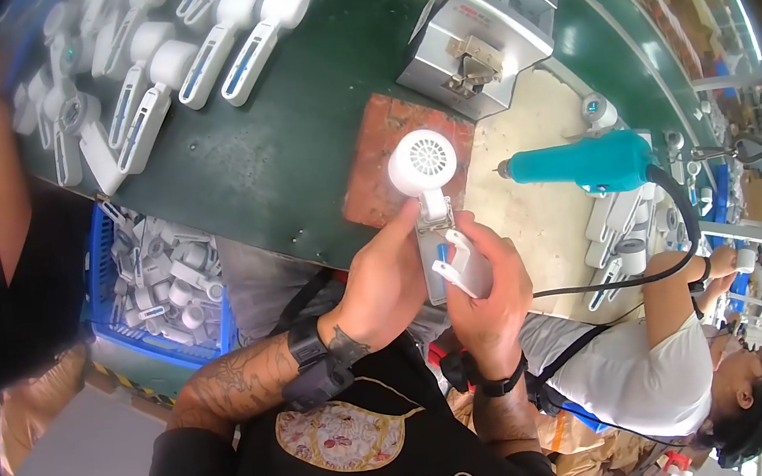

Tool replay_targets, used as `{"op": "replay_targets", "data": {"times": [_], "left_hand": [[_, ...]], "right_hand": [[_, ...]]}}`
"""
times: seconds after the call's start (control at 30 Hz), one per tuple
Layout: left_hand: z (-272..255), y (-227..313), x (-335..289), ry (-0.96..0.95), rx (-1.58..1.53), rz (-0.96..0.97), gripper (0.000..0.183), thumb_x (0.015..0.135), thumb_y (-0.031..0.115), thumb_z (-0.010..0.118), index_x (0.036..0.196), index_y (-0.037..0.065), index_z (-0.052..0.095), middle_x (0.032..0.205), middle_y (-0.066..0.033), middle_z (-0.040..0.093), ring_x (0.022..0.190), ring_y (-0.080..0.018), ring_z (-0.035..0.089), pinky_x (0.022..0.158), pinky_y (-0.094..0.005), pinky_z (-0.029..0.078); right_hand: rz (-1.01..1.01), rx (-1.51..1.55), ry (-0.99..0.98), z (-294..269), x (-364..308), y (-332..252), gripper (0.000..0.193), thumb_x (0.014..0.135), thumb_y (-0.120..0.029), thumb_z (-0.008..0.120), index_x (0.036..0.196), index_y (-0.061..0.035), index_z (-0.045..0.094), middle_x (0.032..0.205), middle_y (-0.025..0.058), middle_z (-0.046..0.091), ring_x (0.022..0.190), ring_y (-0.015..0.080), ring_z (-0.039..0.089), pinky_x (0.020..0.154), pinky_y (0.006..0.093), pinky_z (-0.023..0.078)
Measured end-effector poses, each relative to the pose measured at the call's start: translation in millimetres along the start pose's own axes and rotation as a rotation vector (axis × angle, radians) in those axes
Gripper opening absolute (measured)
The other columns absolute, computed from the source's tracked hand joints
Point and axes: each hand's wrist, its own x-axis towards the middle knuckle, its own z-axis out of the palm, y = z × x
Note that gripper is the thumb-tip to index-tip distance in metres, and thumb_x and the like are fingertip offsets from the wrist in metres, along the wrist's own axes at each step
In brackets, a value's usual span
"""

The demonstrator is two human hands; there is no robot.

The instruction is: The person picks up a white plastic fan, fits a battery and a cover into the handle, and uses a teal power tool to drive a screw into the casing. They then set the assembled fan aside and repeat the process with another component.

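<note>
My left hand grips the handle of a white hand-held fan whose round grilled head points up over a brown mat. My right hand holds a white handle cover piece against the open handle, where blue and metal parts show. Both wrists wear dark bands.
A teal electric screwdriver hangs just right of the fan, its black cable looping down. A grey metal fixture stands behind the mat. Several white fans lie on the green belt. A blue crate holds white parts. Another person works at the right.
</note>
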Motion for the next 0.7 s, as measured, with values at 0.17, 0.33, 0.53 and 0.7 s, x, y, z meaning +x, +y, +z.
{"op": "replay_targets", "data": {"times": [0.17, 0.33, 0.53, 0.7], "left_hand": [[2.9, 0.2, -2.7, -0.015, 0.210, 0.058, 0.036, 0.103, 0.018, 0.050, 0.136, 0.003, 0.048, 0.126, -0.0083, 0.060, 0.114, -0.0183, 0.058, 0.101, -0.0382, 0.046], [3.3, 0.3, -4.0, -0.014, 0.255, 0.087, 0.037, 0.100, 0.007, 0.052, 0.136, 0.002, 0.049, 0.125, -0.0079, 0.061, 0.114, -0.0194, 0.059, 0.102, -0.0383, 0.046], [-3.0, -2.1, 0.7, 0.001, 0.315, 0.105, 0.035, 0.098, 0.004, 0.054, 0.133, 0.003, 0.049, 0.125, -0.0070, 0.061, 0.114, -0.0181, 0.059, 0.100, -0.0373, 0.047], [5.6, -1.3, -3.4, -0.002, 0.181, 0.093, 0.038, 0.106, 0.034, 0.046, 0.132, 0.006, 0.051, 0.126, -0.0080, 0.060, 0.116, -0.0203, 0.058, 0.101, -0.0397, 0.045]], "right_hand": [[0.071, 0.218, -0.028, -2.8, -1.5, 4.5, 0.041, 0.086, 0.000, 0.068, 0.125, -0.0015, 0.058, 0.116, 0.0136, 0.067, 0.099, 0.0206, 0.064, 0.084, 0.0314, 0.050], [0.278, 0.434, -0.051, -13.5, 1.9, -0.2, 0.051, 0.090, -0.012, 0.068, 0.135, 0.0038, 0.049, 0.118, 0.0141, 0.056, 0.105, 0.0231, 0.061, 0.092, 0.0364, 0.050], [0.286, 0.525, -0.085, -12.0, 0.0, -0.7, 0.052, 0.091, -0.006, 0.065, 0.139, 0.0021, 0.047, 0.133, 0.0127, 0.053, 0.121, 0.0215, 0.054, 0.101, 0.0320, 0.044], [0.328, 0.314, -0.053, -10.2, 3.2, -9.3, 0.046, 0.086, -0.007, 0.072, 0.128, 0.0002, 0.054, 0.119, 0.0101, 0.058, 0.100, 0.0199, 0.059, 0.084, 0.0321, 0.049]]}}
